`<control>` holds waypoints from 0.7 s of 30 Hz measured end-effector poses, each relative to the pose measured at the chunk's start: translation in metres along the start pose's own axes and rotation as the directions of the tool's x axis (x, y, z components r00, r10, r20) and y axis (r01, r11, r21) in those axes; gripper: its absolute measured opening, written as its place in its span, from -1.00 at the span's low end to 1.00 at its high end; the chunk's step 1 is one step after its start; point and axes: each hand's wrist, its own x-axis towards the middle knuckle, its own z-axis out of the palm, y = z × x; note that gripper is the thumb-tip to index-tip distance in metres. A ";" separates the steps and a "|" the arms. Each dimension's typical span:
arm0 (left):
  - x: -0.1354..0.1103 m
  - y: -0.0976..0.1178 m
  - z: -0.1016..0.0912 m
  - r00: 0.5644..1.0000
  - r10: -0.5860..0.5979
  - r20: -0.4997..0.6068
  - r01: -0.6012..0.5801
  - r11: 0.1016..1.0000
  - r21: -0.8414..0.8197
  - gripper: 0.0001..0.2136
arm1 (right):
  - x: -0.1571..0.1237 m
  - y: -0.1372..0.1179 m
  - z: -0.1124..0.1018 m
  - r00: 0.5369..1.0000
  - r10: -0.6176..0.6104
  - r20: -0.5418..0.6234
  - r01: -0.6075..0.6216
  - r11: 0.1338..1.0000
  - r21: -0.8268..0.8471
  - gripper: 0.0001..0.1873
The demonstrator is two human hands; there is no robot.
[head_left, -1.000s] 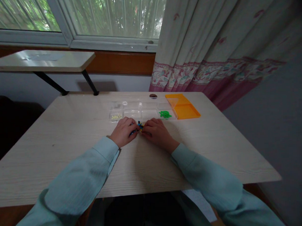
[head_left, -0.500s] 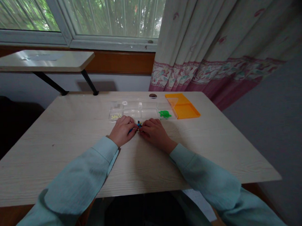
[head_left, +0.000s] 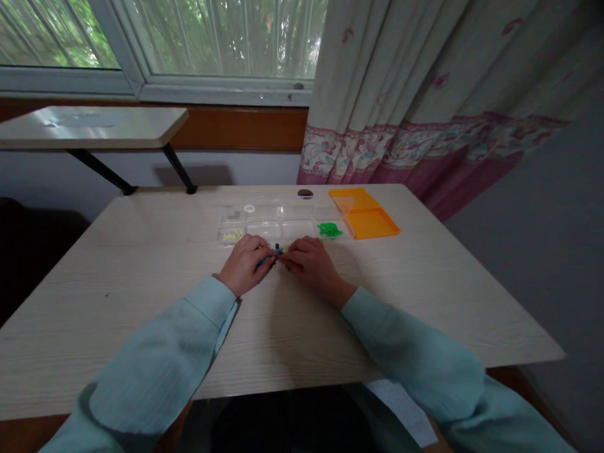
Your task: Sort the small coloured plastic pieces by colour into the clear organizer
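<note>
My left hand (head_left: pixel 247 263) rests on the table, fingers bent and drawn together at a small cluster of blue, black and yellowish pieces (head_left: pixel 278 249). A bit of blue shows under its fingertips. My right hand (head_left: pixel 314 266) faces it from the other side, thumb and fingers pinched at the cluster's right edge. Whatever lies between its fingertips is too small and hidden to name. Just beyond the hands lies a clear compartment box (head_left: pixel 265 228). Pale yellow pieces (head_left: pixel 232 236) fill part of its near left compartment, and bright green pieces (head_left: pixel 329 230) lie in its near right one.
An orange tray or lid (head_left: pixel 371 217) lies at the box's right end. Behind the box, the tabletop (head_left: pixel 173 259) has a round hole (head_left: pixel 305 194). A raised shelf (head_left: pixel 127 127) on black legs stands at the back left. A curtain (head_left: pixel 377 116) hangs behind the table.
Both hands stay almost in place at the small pieces, with slight finger movement. The right fingertips look a little more closed. The camera view has tilted slightly.
</note>
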 end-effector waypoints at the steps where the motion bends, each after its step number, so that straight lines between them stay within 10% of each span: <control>1: 0.000 0.000 0.001 1.000 -0.012 -0.008 0.012 0.999 -0.036 -0.75 | 0.000 0.001 -0.001 0.999 0.006 -0.034 -0.006 1.000 0.012 -0.83; 21: 0.002 0.005 0.003 0.984 -0.175 -0.037 0.146 0.906 -0.397 -0.70 | -0.003 -0.004 -0.008 0.992 -0.003 -0.123 0.011 0.998 0.061 -0.75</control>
